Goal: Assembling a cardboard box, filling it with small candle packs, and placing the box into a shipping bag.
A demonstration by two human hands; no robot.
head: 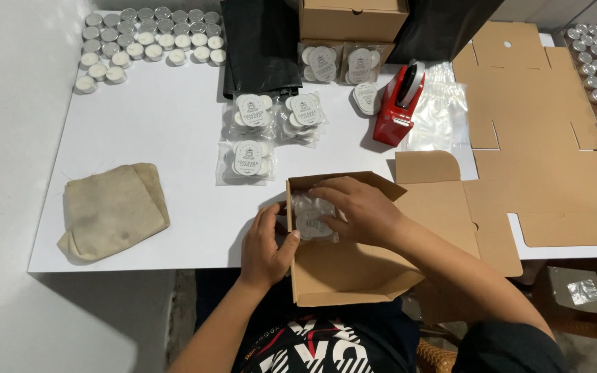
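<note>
On the white surface (pixel 174 138), both hands, left hand (pixel 265 245) and right hand (pixel 361 207), press a clear candle packet (pixel 311 220) into the open cardboard box (pixel 343 273) at its near edge, with a red tape dispenser (pixel 399 103) farther right.

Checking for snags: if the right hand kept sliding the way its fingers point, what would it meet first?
The right hand points left over the candle packet in the cardboard box. Likely first: the box's left wall, where the left hand grips; depth unclear.

- The right hand (pixel 361 207) presses a clear packet of tealights (pixel 312 217) into an open cardboard box (pixel 343 273).
- The left hand (pixel 265 245) grips the box's left wall.
- A red tape dispenser (pixel 399 103) stands behind, near flat cardboard blanks (pixel 533 117).
</note>
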